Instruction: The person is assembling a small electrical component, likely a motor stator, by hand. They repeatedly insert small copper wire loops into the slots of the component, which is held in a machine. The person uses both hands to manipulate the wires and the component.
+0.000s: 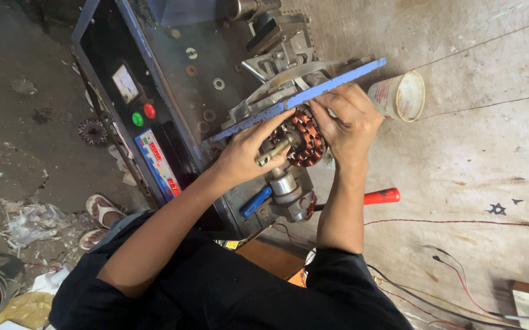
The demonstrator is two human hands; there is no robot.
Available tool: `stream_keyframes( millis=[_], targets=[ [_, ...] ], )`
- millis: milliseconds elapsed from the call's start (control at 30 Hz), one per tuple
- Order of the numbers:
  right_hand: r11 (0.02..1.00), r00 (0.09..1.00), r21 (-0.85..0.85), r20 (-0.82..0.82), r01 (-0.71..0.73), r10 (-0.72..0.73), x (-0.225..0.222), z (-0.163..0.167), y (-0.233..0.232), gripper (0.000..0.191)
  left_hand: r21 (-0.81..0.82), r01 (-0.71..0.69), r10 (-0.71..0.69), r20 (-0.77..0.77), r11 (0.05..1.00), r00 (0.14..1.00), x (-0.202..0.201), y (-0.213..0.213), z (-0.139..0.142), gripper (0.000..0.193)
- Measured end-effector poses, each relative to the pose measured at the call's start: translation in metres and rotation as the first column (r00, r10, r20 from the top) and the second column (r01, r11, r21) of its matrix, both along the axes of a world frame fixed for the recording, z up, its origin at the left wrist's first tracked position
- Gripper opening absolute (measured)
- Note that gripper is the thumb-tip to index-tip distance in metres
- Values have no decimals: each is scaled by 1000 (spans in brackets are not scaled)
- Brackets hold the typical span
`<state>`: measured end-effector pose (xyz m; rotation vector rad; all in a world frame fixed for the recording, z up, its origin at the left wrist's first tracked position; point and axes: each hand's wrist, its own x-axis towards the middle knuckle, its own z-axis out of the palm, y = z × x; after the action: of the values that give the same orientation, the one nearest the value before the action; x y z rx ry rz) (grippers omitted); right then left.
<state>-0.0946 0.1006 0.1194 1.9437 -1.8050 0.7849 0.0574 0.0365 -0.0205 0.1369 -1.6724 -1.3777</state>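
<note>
- Both hands close on the copper-wound stator [301,142]: the left hand [243,157] has thumb and fingers pinched at its 9 o'clock edge, near the steel shaft [273,153] that pokes out of the middle; the right hand [351,122] has fingers curled over its 3 o'clock rim, clamped on the windings
- Stator sits on the winding machine [203,91], at the middle of the view, just under the blue flat bar [298,98] that runs from 8 o'clock up to 2 o'clock across it
- Best handled, I judge, by pressing on the core and not on the copper, since thin wire shifts and scrapes easily
- Keep fingertips clear of the blue bar and the metal arm behind it, which lie very close to the knuckles
- Turning it evenly about the shaft looks wiser than levering one side
- White cup [402,95] stands on the counter [472,153] at 2 o'clock of the right hand, a red-handled tool [380,196] at 5 o'clock; both well apart and out of the way
</note>
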Motion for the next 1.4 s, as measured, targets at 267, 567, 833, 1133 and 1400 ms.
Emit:
stream_keyframes(
  millis=[267, 567, 833, 1133, 1400],
  targets=[
    [998, 998, 50, -61, 26, -23, 3, 6, -3, 18, -19, -18, 17, -25, 1000, 1000, 0, -1, 0, 72],
    [996, 988, 73, -147, 48, -37, 11, 13, -5, 19, -3, -17, 17, -21, 1000, 1000, 1, -1, -1, 71],
    [996, 986, 73, -163, 44, -32, 15, 15, -7, 17, -5, -21, 21, -29, 1000, 999, -1, -1, -3, 74],
    [993, 979, 116, -202, 29, -5, 20, 17, -11, 23, 18, -15, 16, -51, 1000, 999, -2, 2, -9, 75],
    [986, 996, 159, -88, 41, -27, 21, 17, -10, 26, 71, 20, -20, 2, 997, 1000, -1, 2, -6, 73]
  ],
)
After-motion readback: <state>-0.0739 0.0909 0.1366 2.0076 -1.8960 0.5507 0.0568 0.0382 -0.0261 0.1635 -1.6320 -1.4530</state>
